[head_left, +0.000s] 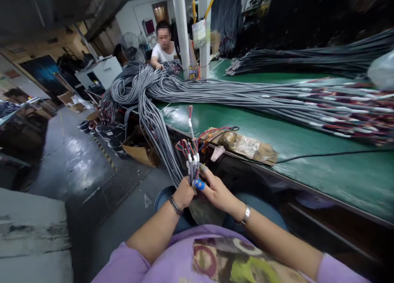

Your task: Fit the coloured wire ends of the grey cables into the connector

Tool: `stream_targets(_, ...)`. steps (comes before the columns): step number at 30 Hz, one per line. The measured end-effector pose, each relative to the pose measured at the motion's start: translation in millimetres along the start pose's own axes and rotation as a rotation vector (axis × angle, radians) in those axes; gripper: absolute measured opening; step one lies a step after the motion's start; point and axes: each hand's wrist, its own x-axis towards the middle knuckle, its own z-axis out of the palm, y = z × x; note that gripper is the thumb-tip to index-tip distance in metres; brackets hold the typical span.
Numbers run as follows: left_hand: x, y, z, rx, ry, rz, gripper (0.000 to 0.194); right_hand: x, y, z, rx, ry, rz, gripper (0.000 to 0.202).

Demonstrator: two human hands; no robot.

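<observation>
My left hand (184,194) is closed around a bunch of grey cables (160,135) that hangs down from the green table (308,151). Their stripped ends (190,149), with white sleeves and coloured wires, stand up above my fist. My right hand (215,188) pinches the same cable ends from the right, fingers on the white sleeves. One cable end sticks up higher than the others.
A long heap of grey cables (246,96) lies across the table, with a dark cable bundle (308,57) behind. A taped cardboard piece (246,145) sits at the table edge. Another person (164,44) works at the far end. Cardboard boxes (138,149) lie on the floor.
</observation>
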Motion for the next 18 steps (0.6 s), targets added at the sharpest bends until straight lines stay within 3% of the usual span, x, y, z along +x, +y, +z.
stream_targets(3, 2, -5, -5.5, -0.207, 0.119, -0.096, 0.032, -9, 11, 3, 0.042, 0.118, 0.055, 0.046)
stream_targets(7, 0, -7, -9.3, -0.285, 0.161, -0.129, 0.037, -14, 11, 6, 0.004, 0.257, 0.073, 0.029)
stream_targets(13, -9, -8, 4.2, -0.111, 0.224, -0.009, 0.022, -11, -5, 5, -0.25, 0.193, 0.05, 0.02)
stream_targets(18, -9, -13, 9.2, -0.027, 0.106, 0.057, 0.029, -9, -9, 4, -0.278, 0.212, 0.091, 0.017)
